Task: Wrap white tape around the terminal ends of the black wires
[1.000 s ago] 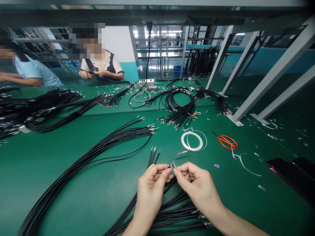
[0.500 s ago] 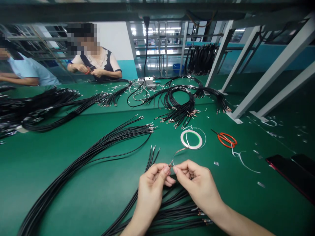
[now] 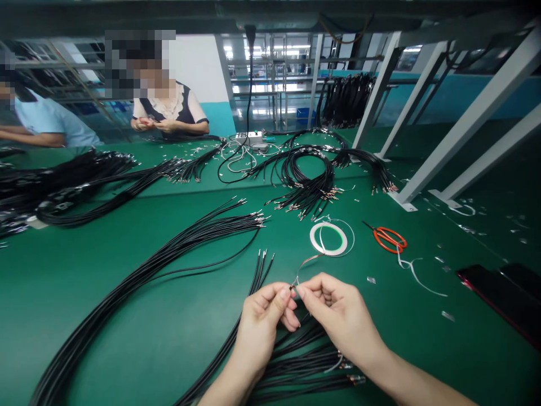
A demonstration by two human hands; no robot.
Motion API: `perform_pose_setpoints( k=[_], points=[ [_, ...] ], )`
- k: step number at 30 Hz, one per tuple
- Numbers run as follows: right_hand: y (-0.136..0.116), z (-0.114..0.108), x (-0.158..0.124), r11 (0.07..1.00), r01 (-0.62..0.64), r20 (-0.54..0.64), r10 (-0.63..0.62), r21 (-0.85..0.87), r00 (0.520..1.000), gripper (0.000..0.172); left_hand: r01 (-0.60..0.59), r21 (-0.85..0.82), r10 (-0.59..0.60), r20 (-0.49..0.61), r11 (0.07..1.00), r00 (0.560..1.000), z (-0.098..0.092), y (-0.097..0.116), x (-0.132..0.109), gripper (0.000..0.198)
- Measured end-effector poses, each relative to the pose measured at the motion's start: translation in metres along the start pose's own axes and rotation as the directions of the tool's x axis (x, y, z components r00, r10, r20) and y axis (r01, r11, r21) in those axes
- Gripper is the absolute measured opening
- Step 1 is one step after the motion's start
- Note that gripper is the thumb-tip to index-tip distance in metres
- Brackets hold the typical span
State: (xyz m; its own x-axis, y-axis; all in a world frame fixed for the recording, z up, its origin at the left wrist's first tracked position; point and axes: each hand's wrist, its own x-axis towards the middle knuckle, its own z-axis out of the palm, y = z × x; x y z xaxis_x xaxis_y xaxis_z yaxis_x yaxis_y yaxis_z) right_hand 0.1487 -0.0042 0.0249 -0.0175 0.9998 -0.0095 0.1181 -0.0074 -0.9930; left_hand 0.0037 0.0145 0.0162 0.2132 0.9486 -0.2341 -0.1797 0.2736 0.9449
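Note:
My left hand (image 3: 262,318) pinches the copper-coloured end of a cable (image 3: 292,288) between thumb and forefinger; most of that cable is hidden by the hand. Thumb and forefinger of my right hand (image 3: 344,313) are closed on a thin strip of tape (image 3: 310,260) right beside it, and the fingertips nearly meet. The strip leads back toward a white, green-cored tape roll (image 3: 314,241) lying flat just beyond the hands. Beneath both hands runs a bundle of black cables (image 3: 302,369) with metal ends.
Orange-handled scissors (image 3: 391,239) lie right of the roll. A long black cable bundle (image 3: 139,276) curves along the left, and coiled cables (image 3: 310,180) lie farther back. Dark phones (image 3: 502,299) rest at right, near white metal posts (image 3: 469,121). Two people sit across the green table (image 3: 177,316).
My hands stay nearly in place, with the left fingers shifting slightly around the cable end. Across the table, a person's hands have moved a little.

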Motion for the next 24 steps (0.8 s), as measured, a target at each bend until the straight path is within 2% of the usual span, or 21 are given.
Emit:
perform_pose_setpoints(
  k=[15, 20, 24],
  points=[
    [-0.005, 0.000, 0.003, 0.993, -0.038, 0.033, 0.034, 0.113, 0.999, 0.019, 0.134, -0.137, -0.119, 0.110, 0.982, 0.987, -0.004, -0.004, 0.001, 0.024],
    [0.001, 0.001, 0.006, 0.989, -0.052, 0.025, 0.049, 0.139, 0.998, 0.017, 0.137, -0.150, -0.119, 0.124, 0.979, 0.985, -0.005, -0.003, 0.000, 0.025],
    [0.007, 0.001, 0.007, 0.983, -0.083, 0.018, 0.081, 0.161, 0.997, 0.024, 0.130, -0.161, -0.112, 0.116, 0.978, 0.987, -0.005, -0.003, 0.001, 0.026]
  ],
)
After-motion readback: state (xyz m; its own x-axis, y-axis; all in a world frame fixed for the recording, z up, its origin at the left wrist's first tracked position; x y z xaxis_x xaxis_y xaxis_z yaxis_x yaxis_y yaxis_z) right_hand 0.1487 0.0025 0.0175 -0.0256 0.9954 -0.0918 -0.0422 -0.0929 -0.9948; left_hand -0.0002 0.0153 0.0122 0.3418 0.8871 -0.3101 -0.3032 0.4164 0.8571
